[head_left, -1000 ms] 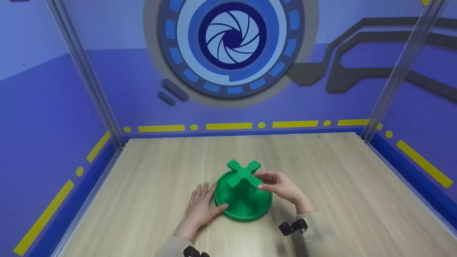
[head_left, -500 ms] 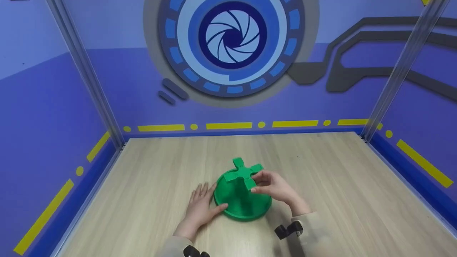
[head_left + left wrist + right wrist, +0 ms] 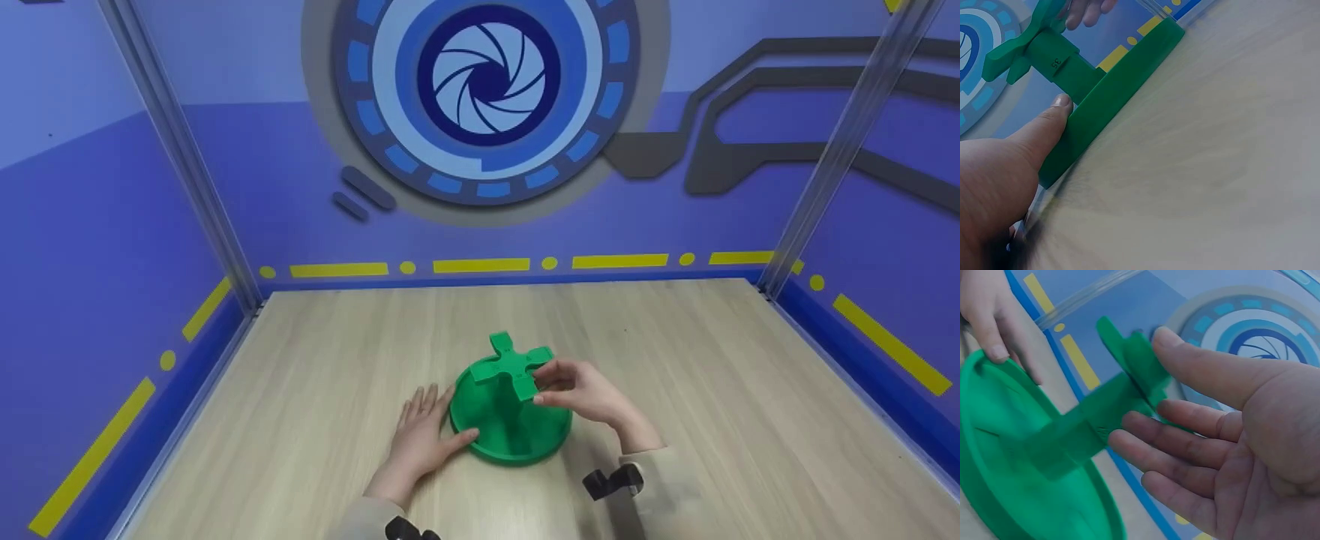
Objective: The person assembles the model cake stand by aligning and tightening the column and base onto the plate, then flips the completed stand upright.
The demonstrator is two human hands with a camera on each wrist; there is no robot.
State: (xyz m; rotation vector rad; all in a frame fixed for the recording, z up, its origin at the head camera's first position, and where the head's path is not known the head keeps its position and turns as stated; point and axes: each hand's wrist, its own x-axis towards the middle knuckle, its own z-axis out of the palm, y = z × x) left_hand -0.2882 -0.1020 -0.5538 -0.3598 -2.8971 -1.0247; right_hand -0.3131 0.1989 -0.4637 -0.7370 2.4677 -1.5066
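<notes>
In the head view, the green dish (image 3: 546, 436) sits on the worktop (image 3: 352, 337); my left hand (image 3: 421, 439) spreads against its edge, my right hand (image 3: 592, 394) pinches the green cross (image 3: 513, 367) above it. Left wrist: the stem (image 3: 1064, 64) rises from the dish, so firm bracing should help. Right wrist: a light pinch should keep the cross centred over the dish.

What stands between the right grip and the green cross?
Nothing visible: the right grip touches one arm of the green cross. The left grip is lower, at the round base, not between them.
</notes>
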